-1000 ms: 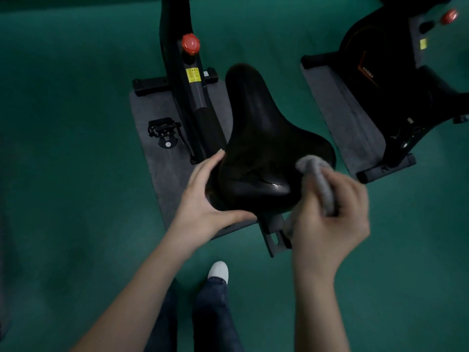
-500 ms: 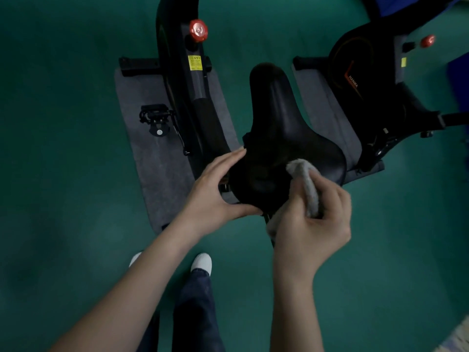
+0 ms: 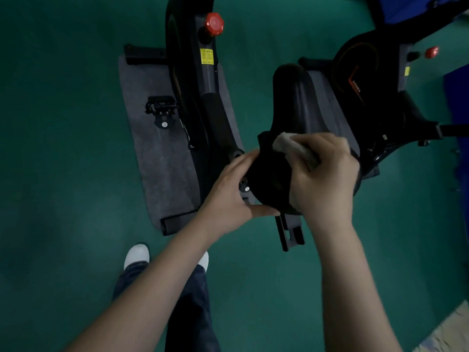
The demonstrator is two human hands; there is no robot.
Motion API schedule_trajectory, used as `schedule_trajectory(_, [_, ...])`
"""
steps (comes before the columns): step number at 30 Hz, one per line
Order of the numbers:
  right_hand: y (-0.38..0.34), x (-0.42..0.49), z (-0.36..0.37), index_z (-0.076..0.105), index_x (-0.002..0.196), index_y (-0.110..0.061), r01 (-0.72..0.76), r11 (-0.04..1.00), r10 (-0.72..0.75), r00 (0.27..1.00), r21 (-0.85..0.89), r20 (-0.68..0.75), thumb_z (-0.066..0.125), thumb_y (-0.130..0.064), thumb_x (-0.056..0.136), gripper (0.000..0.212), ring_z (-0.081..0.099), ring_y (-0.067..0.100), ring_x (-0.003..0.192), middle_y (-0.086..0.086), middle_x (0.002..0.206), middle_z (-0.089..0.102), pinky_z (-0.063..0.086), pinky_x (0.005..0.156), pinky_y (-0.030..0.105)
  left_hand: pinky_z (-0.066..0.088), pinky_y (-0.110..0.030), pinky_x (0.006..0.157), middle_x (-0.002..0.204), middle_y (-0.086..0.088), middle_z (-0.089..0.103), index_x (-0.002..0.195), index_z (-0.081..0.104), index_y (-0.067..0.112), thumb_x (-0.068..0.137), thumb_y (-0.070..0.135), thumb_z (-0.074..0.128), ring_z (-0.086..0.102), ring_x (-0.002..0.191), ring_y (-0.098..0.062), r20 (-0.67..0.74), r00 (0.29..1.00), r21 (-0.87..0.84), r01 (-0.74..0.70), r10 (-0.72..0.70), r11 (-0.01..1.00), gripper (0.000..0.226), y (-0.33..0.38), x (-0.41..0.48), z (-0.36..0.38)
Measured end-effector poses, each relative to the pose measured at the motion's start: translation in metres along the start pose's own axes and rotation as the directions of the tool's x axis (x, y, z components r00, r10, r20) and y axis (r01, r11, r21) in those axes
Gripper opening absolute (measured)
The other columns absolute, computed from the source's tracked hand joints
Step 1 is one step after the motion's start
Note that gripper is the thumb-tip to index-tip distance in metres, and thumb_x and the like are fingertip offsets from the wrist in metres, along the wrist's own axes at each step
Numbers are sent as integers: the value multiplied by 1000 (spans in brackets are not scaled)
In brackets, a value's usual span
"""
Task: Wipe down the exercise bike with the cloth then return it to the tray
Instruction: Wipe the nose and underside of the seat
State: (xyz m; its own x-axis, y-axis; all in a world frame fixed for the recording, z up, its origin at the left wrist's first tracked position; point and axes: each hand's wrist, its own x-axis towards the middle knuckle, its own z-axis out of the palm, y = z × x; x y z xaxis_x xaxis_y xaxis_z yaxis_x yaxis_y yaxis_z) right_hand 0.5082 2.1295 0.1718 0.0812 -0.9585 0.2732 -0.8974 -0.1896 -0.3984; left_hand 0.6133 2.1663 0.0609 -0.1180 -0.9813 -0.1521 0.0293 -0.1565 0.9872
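Right hand, fingers curled round a bunched cloth, presses it onto the broad rear part of the saddle. The cloth is pale grey-white, soft and slightly fuzzy, folded into a thick wad that sticks out past the fingertips toward the saddle's left side. Left hand lies spread against the saddle's left flank, fingers nearly straight, thumb stretched along the rear rim, holding nothing. The saddle is black, smooth and faintly glossy, wide and rounded at the back and tapering to a narrow, blunt nose that points away from the person. Beneath its rear edge a flat black slotted rail juts out. The exercise bike has a dark, matte, tube-shaped frame carrying a faceted red knob and a small rectangular yellow label; a black caged pedal hangs on its left side. The bike stands on a grey, felt-like mat with rounded corners, laid on a smooth green floor. To the right stands a second bike, black with an orange line on its rounded housing. Below, a white shoe and dark denim trouser legs are seen.
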Motion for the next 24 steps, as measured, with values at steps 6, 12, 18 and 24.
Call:
schedule_trajectory(6, [3,10,-17,76,91,-19,166,980,-198,888,110,416,73,1,75,26,61,12,89,-14,85,67,47,75,15,32,-37,114,146,12,38,140,41,28,52,33,90,34,136,-4,0,999,-41,49,-49,998,101,-2,2,-3])
schedule_trajectory(12, [10,40,-14,75,93,-14,242,950,-313,762,200,566,74,-4,79,17,65,12,90,-1,90,67,50,77,19,32,-23,111,140,20,42,130,40,47,54,31,91,36,131,3,-10,997,-88,77,-79,993,93,-4,0,-3])
schedule_trajectory(18, [21,41,-24,68,91,-26,285,856,-514,552,431,656,71,4,73,35,60,5,92,-10,90,69,46,80,18,32,-29,112,142,12,43,131,40,41,47,37,89,37,132,0,-10,999,-101,45,-46,994,97,1,1,-3])
schedule_trajectory(24, [22,54,-9,73,92,-7,347,794,-608,443,499,659,75,-2,78,15,60,23,87,4,88,70,49,77,34,37,-10,99,130,10,55,122,48,39,49,17,91,49,120,4,-33,995,-165,83,-90,983,88,0,0,-1])
